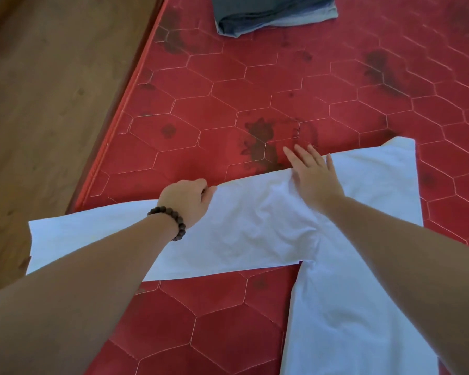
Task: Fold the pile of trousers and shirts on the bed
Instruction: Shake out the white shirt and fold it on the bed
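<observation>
White trousers [249,234] lie spread on the red quilted mattress [228,85]. One leg runs left past the mattress edge, the other runs down toward the bottom right. My left hand [187,200], with a dark bead bracelet on its wrist, pinches the far edge of the left-running leg. My right hand [313,174] lies flat with straight fingers on the cloth near the waist end, fingertips reaching onto the mattress.
A folded stack of dark grey and light blue clothes [271,14] sits at the far end of the mattress. A wooden floor [44,90] lies along the mattress's left edge.
</observation>
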Demonstrator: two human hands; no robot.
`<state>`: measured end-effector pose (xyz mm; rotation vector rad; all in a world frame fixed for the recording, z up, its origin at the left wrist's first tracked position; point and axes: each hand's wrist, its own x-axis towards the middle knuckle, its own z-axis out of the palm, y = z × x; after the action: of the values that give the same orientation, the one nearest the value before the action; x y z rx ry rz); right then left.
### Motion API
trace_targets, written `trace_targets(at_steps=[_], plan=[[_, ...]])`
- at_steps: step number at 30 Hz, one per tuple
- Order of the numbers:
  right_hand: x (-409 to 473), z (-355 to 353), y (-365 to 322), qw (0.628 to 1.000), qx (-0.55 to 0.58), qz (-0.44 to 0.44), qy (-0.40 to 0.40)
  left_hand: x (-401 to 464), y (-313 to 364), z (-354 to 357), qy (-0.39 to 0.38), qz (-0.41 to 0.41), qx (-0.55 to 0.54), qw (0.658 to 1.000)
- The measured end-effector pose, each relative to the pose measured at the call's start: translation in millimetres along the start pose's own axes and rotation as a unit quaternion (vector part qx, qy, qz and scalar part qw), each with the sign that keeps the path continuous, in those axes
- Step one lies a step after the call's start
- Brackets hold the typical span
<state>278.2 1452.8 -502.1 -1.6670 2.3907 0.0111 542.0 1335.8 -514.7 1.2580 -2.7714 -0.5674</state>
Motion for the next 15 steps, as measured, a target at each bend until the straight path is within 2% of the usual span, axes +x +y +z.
trace_targets(at_steps=[2, 4, 9, 12, 15], plan=[[12, -2, 8, 0.999, -0.036, -0.005, -0.038, 5, -2, 0, -0.06, 0.006, -0.031, 0.998], [19, -3, 14, 0.997, -0.068, -0.009, -0.029, 3, -4, 0, -0.087, 0.016, -0.015, 0.996], [22, -4, 27, 0.993, -0.121, -0.005, 0.003, -11, -4, 0, -0.015, 0.009, 0.078, 0.997], [21, -3, 25, 0.988, -0.143, 0.035, 0.042, -13, -2, -1, 0.025, -0.019, 0.109, 0.994], [11, 5, 11, 0.988, -0.076, 0.089, 0.102, -17, -1, 5, 0.031, -0.034, 0.145, 0.988]])
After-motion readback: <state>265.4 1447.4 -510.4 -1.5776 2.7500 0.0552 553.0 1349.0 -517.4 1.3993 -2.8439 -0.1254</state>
